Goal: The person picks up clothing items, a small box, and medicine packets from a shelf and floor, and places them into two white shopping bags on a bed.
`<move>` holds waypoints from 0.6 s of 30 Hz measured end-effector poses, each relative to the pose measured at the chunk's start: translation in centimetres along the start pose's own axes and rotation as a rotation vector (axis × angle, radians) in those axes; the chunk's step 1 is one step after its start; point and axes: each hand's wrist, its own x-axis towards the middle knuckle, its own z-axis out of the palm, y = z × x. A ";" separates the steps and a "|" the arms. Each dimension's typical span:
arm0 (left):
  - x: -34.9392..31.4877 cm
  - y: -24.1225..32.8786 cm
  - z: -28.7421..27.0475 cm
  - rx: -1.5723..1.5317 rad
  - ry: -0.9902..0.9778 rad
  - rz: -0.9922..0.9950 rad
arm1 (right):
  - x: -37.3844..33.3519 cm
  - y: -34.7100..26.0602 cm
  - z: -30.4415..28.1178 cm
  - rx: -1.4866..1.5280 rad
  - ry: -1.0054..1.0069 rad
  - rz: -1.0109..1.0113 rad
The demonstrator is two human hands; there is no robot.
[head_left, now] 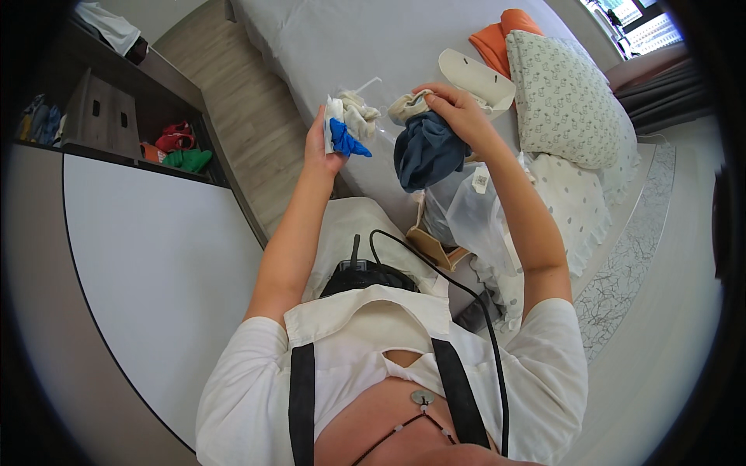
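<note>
Near the bed's edge, my left hand [318, 144] is closed on a small white holder, seen edge-on, with a bright blue cloth piece [347, 139] and a bundle of cream cloth [358, 116] against it. I cannot make out the holder's exact kind. To its right, my right hand [460, 116] grips a bunched dark blue cloth [423, 153] that hangs down below the fingers. A cream cloth [407, 107] sits at the top of that bunch, under the fingertips. The two bundles are apart, with a gap between them.
A grey bed [326, 39] lies ahead, bearing a patterned pillow [556, 101], orange fabric [489, 45] and a cream curved panel [474, 78]. A translucent plastic bag [475, 213] and wooden pieces [433, 247] are below my right arm. An open cabinet [101, 116] stands left. A black cable [482, 299] crosses my front.
</note>
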 end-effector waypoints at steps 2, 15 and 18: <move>0.8 0.0 0.2 0.010 0.066 0.006 | 0.2 0.4 -0.2 0.148 0.004 0.063; 11.9 0.6 -0.2 0.233 0.157 0.038 | 3.3 4.6 -4.1 0.424 0.113 0.377; 14.9 0.0 -0.7 0.352 0.116 -0.009 | 4.6 5.7 -4.0 0.298 0.135 0.359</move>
